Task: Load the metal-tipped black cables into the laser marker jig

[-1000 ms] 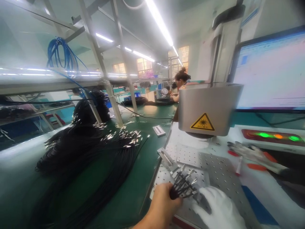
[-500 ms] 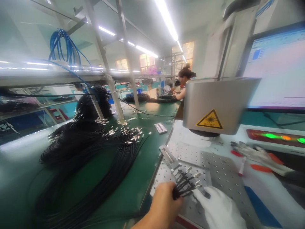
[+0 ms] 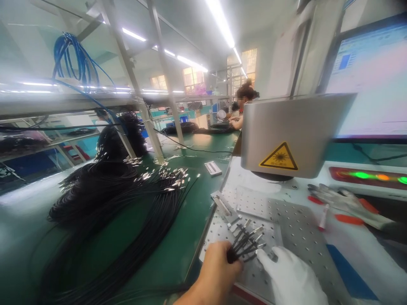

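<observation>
My bare left hand (image 3: 219, 264) is closed around a small bunch of black cables (image 3: 243, 241) above the perforated metal plate. Their silver connectors fan out away from the fist, toward the upper right. My right hand (image 3: 289, 271), in a white glove, has its fingertips at the connector of the nearest cable (image 3: 260, 245), gripping there; part of the grip is hidden. Just beyond the bunch, a slotted metal fixture (image 3: 225, 206) lies at the plate's left edge. Over the plate hangs a grey machine head (image 3: 294, 131) with a yellow laser warning triangle.
Large bundles of black cable (image 3: 149, 228) lie on the green table (image 3: 199, 199) at left, near a small slotted block (image 3: 212, 168). Gloves (image 3: 346, 203), a marker (image 3: 323, 218) and a blue sheet (image 3: 349, 271) are at right, below a monitor (image 3: 372, 84). A co-worker (image 3: 246, 95) sits farther back.
The view has shifted slightly, with the machine head appearing a little higher. Both hands stay at the cable bunch, whose connectors have barely moved.
</observation>
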A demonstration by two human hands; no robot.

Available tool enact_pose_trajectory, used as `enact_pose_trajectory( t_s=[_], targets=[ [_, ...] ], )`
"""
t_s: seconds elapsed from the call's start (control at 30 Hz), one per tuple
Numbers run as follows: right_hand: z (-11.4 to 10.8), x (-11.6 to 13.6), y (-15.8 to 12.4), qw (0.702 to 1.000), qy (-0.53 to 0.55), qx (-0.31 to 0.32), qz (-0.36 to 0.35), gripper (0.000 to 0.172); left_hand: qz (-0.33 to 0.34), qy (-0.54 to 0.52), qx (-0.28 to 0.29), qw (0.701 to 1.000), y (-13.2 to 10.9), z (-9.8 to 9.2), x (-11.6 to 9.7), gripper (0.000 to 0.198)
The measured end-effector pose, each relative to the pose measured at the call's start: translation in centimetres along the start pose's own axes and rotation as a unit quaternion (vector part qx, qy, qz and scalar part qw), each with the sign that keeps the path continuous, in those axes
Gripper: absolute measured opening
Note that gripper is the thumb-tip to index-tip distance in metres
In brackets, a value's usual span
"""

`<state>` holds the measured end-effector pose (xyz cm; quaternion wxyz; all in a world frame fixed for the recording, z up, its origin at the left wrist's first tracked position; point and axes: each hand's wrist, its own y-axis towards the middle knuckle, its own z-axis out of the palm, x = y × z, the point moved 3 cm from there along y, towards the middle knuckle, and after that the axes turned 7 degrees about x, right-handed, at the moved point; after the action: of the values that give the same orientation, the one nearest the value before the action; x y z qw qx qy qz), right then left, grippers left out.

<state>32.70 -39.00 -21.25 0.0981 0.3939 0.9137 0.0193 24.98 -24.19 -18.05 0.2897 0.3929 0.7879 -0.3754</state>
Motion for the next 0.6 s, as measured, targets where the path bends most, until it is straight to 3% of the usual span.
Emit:
enact_pose_trajectory(
  t_s=[0.13, 0.3, 0.47, 0.6],
  targets=[
    [0.5, 0.0, -0.1, 0.999, -0.018, -0.046, -0.009, 0.056, -0.015, -0.068, 0.022, 0.997, 0.3, 0.3, 0.4, 0.014],
    [3.2, -0.7, 0.0, 0.99, 0.03, -0.119, -0.067, 0.05, -0.014, -0.124, 0.055, 0.991, 0.6, 0.4, 0.6, 0.007],
    [4.0, -0.8, 0.0, 0.986, 0.061, -0.126, -0.089, 0.053, -0.013, -0.068, 0.102, 0.992, 0.0, 0.0, -0.3, 0.019],
    [3.4, -0.6, 0.1, 0.988, 0.078, -0.115, -0.067, 0.052, -0.055, -0.123, 0.128, 0.982, 0.0, 0.1, -0.2, 0.013]
  ],
)
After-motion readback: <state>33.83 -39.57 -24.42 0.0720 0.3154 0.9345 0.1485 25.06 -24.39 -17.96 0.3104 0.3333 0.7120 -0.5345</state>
